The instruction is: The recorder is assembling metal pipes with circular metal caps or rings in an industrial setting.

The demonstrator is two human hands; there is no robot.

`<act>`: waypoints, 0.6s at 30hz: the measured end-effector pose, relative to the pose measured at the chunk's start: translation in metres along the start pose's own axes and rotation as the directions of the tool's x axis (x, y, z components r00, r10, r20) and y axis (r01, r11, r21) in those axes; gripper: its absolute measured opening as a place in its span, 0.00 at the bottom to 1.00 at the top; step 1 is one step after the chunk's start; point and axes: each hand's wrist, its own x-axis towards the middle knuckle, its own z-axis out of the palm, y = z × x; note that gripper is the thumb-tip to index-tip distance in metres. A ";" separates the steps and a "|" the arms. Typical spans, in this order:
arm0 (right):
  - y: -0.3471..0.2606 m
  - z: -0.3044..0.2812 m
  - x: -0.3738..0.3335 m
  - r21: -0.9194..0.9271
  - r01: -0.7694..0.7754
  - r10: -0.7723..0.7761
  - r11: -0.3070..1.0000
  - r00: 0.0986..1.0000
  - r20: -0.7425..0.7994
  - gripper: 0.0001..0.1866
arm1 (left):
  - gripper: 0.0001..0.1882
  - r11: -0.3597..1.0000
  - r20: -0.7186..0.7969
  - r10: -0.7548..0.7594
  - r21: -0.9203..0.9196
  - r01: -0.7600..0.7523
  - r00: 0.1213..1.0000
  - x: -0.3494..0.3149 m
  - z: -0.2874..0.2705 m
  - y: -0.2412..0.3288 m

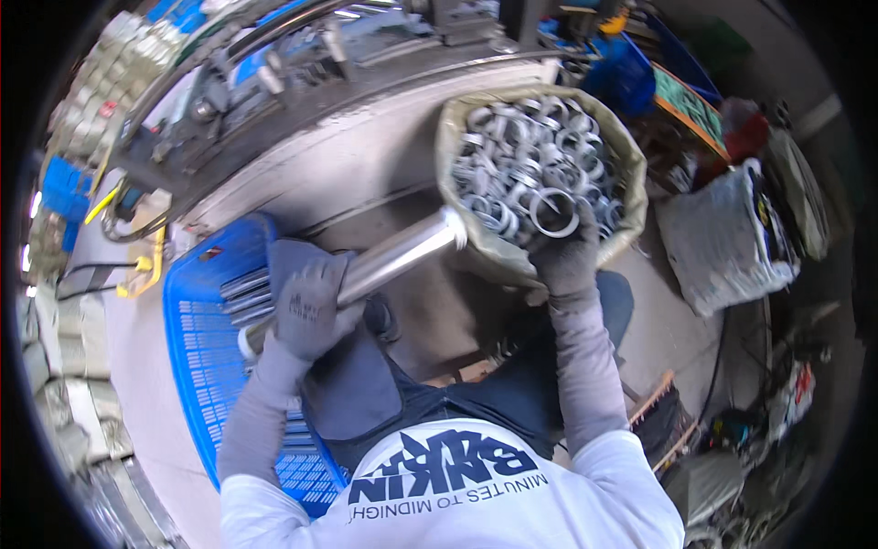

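Note:
In a grey glove, my left hand [311, 309] is closed around a shiny metal tube [398, 261]. The tube slants up to the right, with a wider collar at its far end. My right hand [567, 261], also gloved, pinches a metal ring [554, 212] at the near edge of an open sack [631, 215]. Many similar loose silver rings [521, 156] fill that sack. Under my left forearm, a blue plastic basket [187, 306] holds several metal tubes [245, 297]; my arm hides part of them.
A dark metal machine frame [366, 96] runs across the far side. Right of the ring sack stands a whitish bag [722, 242]. A dark pad [347, 384] covers my left thigh, beside the basket. Blue bins [622, 78] stand at the far right.

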 end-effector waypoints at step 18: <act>0.010 -0.023 0.003 -0.876 0.145 -0.236 0.459 0.971 0.037 0.28 | 0.27 0.813 -0.314 -0.332 0.383 0.439 0.889 0.339 -0.011 -0.213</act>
